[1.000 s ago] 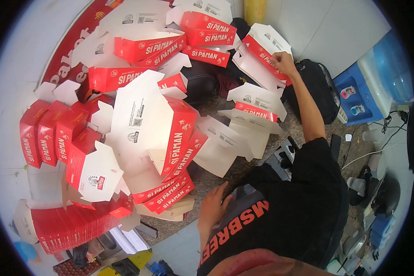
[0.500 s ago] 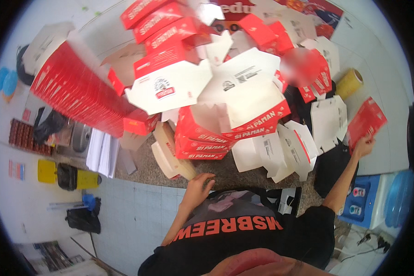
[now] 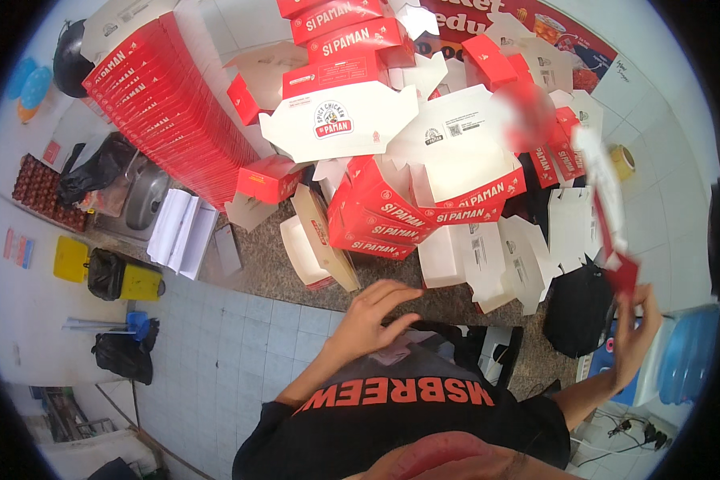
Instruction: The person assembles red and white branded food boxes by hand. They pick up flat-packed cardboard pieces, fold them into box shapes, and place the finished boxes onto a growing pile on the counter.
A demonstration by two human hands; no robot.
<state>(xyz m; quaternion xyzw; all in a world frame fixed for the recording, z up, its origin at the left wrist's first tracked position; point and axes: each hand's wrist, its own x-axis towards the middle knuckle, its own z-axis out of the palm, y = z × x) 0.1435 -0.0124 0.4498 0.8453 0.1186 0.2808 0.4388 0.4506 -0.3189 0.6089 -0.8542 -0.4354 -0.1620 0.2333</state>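
Observation:
At the right, my right hand [image 3: 637, 330] is closed on the lower end of a red and white food box [image 3: 612, 204], which looks flat, stands up edge-on and is smeared by motion. My left hand [image 3: 368, 322] hovers at the counter's front edge, its fingers apart and nothing in them. Just beyond its fingers a brown and white carton [image 3: 326, 240] leans at the counter edge. Past it stands a stack of open red boxes [image 3: 382, 212] nested in one another, with white insides. To the right of that stack, white unfolded boxes [image 3: 488, 260] lie overlapping.
A tall leaning stack of red boxes [image 3: 164, 104] rises at the left. More closed red boxes [image 3: 352, 36] are piled at the back. White papers [image 3: 182, 232] lie on the speckled counter [image 3: 260, 268]. A black bag [image 3: 576, 312] and blue water bottle [image 3: 688, 356] are at the right.
The box in my right hand has swung from lying slanted to upright and edge-on. My left hand has opened and moved slightly right. The whole view has shifted.

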